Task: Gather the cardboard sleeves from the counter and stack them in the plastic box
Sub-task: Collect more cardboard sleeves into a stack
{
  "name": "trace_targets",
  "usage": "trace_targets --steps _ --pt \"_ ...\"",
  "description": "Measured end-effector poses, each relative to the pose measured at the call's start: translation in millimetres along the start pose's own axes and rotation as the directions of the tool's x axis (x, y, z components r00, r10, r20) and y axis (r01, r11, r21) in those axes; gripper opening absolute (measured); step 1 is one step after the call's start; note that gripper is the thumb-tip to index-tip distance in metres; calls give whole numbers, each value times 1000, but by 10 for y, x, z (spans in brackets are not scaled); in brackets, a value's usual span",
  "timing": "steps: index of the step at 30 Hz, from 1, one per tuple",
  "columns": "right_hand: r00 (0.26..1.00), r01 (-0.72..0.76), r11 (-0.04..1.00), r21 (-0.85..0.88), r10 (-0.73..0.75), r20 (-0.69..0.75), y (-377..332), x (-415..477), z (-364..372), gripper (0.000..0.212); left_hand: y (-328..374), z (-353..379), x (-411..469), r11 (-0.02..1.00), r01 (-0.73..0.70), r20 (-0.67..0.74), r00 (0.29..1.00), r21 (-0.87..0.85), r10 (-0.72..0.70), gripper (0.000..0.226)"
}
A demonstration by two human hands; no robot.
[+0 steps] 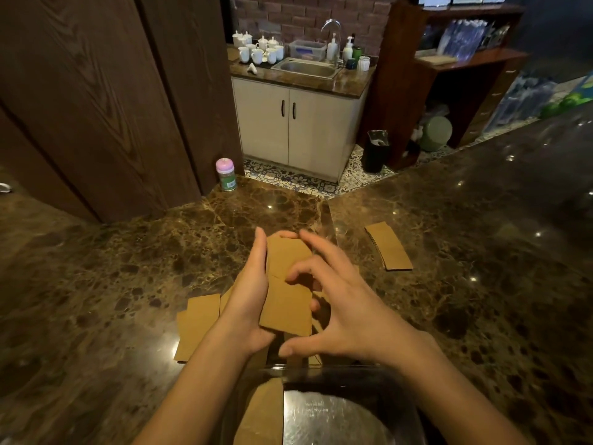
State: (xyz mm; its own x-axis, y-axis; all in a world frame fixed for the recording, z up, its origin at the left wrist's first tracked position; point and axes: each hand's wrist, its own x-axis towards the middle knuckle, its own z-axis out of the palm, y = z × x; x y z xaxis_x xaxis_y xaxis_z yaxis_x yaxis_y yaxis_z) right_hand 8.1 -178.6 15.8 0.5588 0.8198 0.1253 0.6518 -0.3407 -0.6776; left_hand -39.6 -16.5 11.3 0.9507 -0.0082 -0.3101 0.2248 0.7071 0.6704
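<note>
**Left grip holds a stack of sleeves above the box**

Head view: in the middle of the frame the left grip (pixel 248 297) is closed on a stack of sleeves (pixel 285 300). Its palm lies along the stack's left edge, and its fingers pass behind the stack, with tips showing at the upper edge. The stack is lifted off the counter (pixel 112 284) and tilted, its long side running up the frame.

The right grip (pixel 340 303) is spread wide over the right side of the stack with bent fingers. Its forefinger reaches the upper edge and a curled fingertip touches the stack's face. Its thumb sits just below the lower edge; I cannot tell whether it touches.

The clear box (pixel 337 367) stands at the bottom centre, just below both wrists, with a flat sleeve (pixel 263 412) inside at its left.

More sleeves lie on the counter: a left pile (pixel 195 326) at lower left of centre beside the left wrist, and a right pile (pixel 390 247) to the right, well apart from the right grip.
</note>
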Motion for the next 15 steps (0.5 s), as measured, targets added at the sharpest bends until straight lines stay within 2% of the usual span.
trace_targets --steps 4,8,11,13,15 --pt "997 -30 999 -34 27 -77 80 40 8 84 -54 -35 -19 1000 -25 87 996 1 25 40" --pt "999 -50 999 18 50 -15 99 39 17 84 -67 -57 42 1000 -17 70 997 17 15 36" --pt "997 -37 998 -50 34 -71 153 71 31 84 -90 -64 76 999 31 73 997 24 -33 41" --pt "998 -50 997 -65 48 -38 176 69 32 90 -103 -81 106 998 64 60 996 24 -65 42" --pt "994 -105 994 10 105 28 200 80 26 102 -105 -100 153 996 83 24 996 12 -83 42"
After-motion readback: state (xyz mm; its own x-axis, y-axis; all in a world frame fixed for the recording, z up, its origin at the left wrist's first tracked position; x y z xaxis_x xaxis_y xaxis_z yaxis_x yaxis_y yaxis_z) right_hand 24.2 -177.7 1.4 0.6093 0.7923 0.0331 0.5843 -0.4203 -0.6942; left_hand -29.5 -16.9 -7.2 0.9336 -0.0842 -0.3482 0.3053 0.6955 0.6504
